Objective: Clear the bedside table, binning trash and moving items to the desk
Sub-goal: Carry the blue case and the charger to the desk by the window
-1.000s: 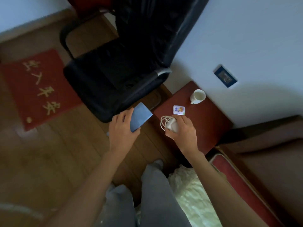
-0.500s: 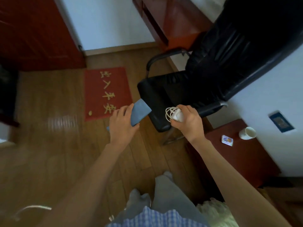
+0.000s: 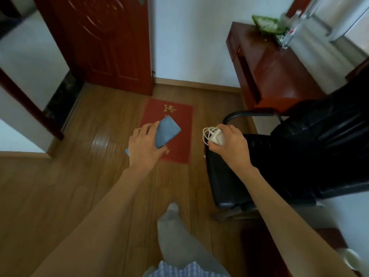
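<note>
My left hand (image 3: 144,145) grips a flat blue phone-like slab (image 3: 166,131), held out over the red mat. My right hand (image 3: 229,143) grips a white charger (image 3: 216,136) with its coiled white cable (image 3: 206,133) looping out past the fingers. The dark red desk (image 3: 279,70) stands ahead at the upper right, against the white wall. The bedside table (image 3: 259,248) is low at the right, partly behind my right forearm, with a white cup (image 3: 352,258) at the frame's corner.
A black office chair (image 3: 299,156) sits between the bedside table and the desk, just right of my right hand. A green bag (image 3: 265,24) and a clear bottle (image 3: 289,32) stand on the desk's far end. A red mat (image 3: 173,116) lies before the dark door (image 3: 103,41).
My view has swung left, away from the bedside table toward the door and desk. Both hands keep their holds and have moved out over the floor and chair.
</note>
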Demonstrator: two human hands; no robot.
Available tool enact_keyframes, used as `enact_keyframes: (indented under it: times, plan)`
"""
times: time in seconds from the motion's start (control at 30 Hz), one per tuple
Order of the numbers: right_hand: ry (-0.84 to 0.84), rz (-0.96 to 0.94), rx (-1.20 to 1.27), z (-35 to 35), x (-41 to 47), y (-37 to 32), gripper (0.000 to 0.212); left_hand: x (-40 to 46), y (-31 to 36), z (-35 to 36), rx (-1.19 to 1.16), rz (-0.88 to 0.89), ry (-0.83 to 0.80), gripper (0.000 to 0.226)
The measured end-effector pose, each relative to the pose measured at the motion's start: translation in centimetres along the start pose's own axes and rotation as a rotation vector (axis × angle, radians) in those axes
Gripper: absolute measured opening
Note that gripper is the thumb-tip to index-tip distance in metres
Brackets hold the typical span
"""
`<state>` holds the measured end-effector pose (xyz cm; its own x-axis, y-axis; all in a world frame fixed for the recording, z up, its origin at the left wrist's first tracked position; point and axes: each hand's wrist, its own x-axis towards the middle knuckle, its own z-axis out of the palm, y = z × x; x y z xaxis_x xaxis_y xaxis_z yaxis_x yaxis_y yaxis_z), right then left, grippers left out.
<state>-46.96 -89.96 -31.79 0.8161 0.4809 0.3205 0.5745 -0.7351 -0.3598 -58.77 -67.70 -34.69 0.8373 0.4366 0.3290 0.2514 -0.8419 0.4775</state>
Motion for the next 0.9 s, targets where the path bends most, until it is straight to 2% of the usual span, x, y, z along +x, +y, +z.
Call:
enact_keyframes:
  times: [0.43,0.73,0.9]
  plan:
    - [0.081,0.102,0.035,3.0,23.1,5.9,0.056,25.1,0.6,5.9,-0.008,0.066,-0.003,0.074]
    - [0.107,0.148,-0.013,7.0,34.8,8.4,0.055,38.6,-1.4,11.2,-0.021,0.121,-0.107,0.073]
    - [0.145,0.254,-0.039,9.6,42.4,9.3,0.055,48.6,-3.0,14.1,-0.057,0.196,-0.141,0.07]
